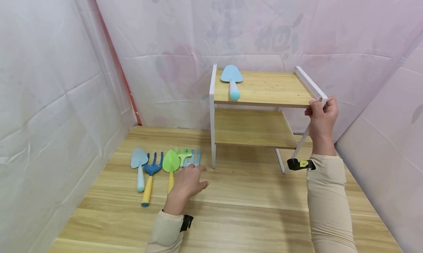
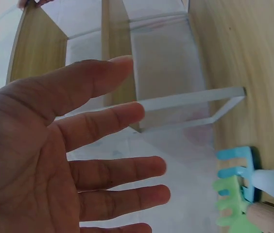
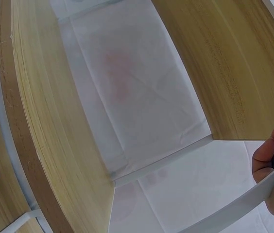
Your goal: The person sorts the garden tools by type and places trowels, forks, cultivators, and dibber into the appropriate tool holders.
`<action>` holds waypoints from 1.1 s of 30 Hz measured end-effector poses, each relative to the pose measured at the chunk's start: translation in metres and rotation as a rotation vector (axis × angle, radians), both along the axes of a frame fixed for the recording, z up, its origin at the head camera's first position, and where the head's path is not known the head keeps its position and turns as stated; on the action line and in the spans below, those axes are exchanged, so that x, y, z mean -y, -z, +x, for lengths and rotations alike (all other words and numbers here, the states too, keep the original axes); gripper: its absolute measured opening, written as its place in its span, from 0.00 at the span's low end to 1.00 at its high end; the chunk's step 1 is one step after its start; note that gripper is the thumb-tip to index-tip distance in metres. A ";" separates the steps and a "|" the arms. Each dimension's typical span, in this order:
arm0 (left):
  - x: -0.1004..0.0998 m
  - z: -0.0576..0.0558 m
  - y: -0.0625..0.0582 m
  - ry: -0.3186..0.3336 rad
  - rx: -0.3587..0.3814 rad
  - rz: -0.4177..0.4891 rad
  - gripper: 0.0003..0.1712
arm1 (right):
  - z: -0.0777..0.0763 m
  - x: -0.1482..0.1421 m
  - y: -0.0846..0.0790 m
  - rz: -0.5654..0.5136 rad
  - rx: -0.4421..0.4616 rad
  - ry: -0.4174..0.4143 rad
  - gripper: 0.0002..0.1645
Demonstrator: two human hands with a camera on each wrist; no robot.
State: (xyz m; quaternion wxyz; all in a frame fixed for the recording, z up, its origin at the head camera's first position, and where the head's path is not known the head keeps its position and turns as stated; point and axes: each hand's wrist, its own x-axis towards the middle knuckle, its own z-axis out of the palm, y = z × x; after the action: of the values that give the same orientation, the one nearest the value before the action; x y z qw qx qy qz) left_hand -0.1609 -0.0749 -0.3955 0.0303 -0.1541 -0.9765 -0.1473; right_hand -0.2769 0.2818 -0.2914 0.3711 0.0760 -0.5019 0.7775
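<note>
My right hand (image 1: 322, 122) grips the front right upper corner of a two-tier wooden shelf (image 1: 264, 88) with a white frame. In the right wrist view, its curled fingers (image 3: 273, 150) are at the frame's edge. My left hand (image 1: 185, 183) is over the table by the garden tools, its fingers spread and holding nothing in the left wrist view. Nearest it are a green trowel (image 1: 171, 161), a green rake (image 1: 183, 155) and a light blue fork (image 1: 196, 158), partly hidden behind the hand. A light blue trowel (image 1: 232, 76) lies on the top board.
Left of the green trowel lie a dark blue fork (image 1: 153, 167) with a yellow handle and another light blue trowel (image 1: 139, 159). The wooden table (image 1: 244, 216) is bounded by white cloth walls (image 1: 59, 98) at the back and both sides.
</note>
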 end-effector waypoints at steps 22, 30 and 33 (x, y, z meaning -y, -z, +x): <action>0.035 0.013 0.038 -0.138 0.085 0.059 0.23 | -0.001 0.001 0.000 -0.014 -0.012 -0.015 0.09; 0.046 0.020 0.050 -0.195 0.076 0.089 0.23 | -0.003 0.002 0.000 -0.005 -0.022 -0.007 0.09; 0.050 0.023 0.055 -0.214 0.063 0.115 0.24 | -0.003 0.002 0.000 -0.012 -0.025 -0.006 0.09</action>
State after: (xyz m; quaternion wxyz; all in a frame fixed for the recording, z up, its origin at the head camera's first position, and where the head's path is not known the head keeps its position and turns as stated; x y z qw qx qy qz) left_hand -0.1379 -0.1246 -0.4509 0.0241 -0.0423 -0.9778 -0.2038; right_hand -0.2802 0.2802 -0.2913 0.3753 0.0849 -0.4925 0.7806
